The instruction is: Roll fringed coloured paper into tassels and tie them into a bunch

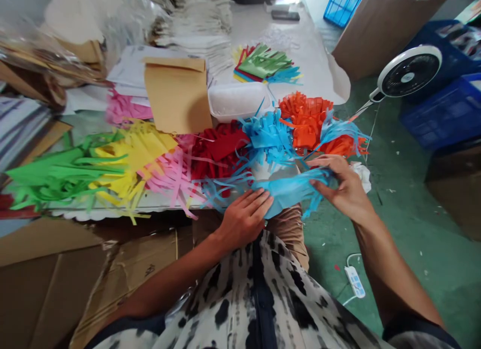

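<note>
Light blue fringed paper point(291, 190) at near edge of tabletop point(317, 63). Covered by left hand point(246, 211), cannot tell whether clasped beneath; pinched at right end by right hand point(345, 189). Tension lightly, avoid tearing.

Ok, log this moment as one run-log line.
left hand: on blue paper | right hand: at its right end | red fringe: beyond left hand | orange fringe: beyond right hand

Your left hand point(245, 214) lies flat on the light-blue fringed sheet point(288, 191); your right hand point(342, 185) is at its right end. Beyond the sheet sits a white tray point(240, 99).
</note>
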Tool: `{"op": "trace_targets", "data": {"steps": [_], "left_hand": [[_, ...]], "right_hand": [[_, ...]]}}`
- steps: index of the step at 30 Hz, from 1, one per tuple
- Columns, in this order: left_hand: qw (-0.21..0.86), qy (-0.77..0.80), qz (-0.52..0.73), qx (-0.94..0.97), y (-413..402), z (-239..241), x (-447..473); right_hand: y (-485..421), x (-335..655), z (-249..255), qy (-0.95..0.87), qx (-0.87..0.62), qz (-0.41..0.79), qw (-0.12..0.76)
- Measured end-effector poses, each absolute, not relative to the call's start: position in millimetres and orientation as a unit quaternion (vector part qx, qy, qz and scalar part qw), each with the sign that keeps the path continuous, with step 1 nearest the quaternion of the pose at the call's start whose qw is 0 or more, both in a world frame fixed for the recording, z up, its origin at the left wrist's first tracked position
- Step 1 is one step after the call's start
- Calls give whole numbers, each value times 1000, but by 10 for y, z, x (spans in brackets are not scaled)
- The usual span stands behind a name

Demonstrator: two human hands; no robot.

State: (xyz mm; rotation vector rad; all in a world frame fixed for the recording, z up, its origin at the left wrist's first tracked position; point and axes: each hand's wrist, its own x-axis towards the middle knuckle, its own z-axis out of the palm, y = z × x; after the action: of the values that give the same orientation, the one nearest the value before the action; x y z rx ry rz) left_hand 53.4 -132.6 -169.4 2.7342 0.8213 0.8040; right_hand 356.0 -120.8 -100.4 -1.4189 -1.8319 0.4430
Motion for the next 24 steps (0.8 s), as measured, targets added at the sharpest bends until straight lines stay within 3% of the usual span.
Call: {"op": "trace_targets", "data": {"steps": [3, 8, 13, 18, 24], "left_hand": [[87, 269, 282, 917, -1343, -1627, 495], [68, 271, 321, 905, -1303, -1557, 421], [26, 251, 330, 910, -1200, -1477, 385], [-4, 226, 343, 912, -1155, -1406, 359], [51, 214, 310, 925, -1244, -1613, 379]], "right_hand": [[-1396, 3525, -881, -756, -550, 75, 347], [-1744, 3104, -1025, -870, -448, 105, 174], [-1734, 3026, -1373, -829, -508, 55, 229], [-1674, 3143, -1416, -820, -499, -47, 277], [-1778, 3088, -1410, -859, -477, -26, 184]]}}
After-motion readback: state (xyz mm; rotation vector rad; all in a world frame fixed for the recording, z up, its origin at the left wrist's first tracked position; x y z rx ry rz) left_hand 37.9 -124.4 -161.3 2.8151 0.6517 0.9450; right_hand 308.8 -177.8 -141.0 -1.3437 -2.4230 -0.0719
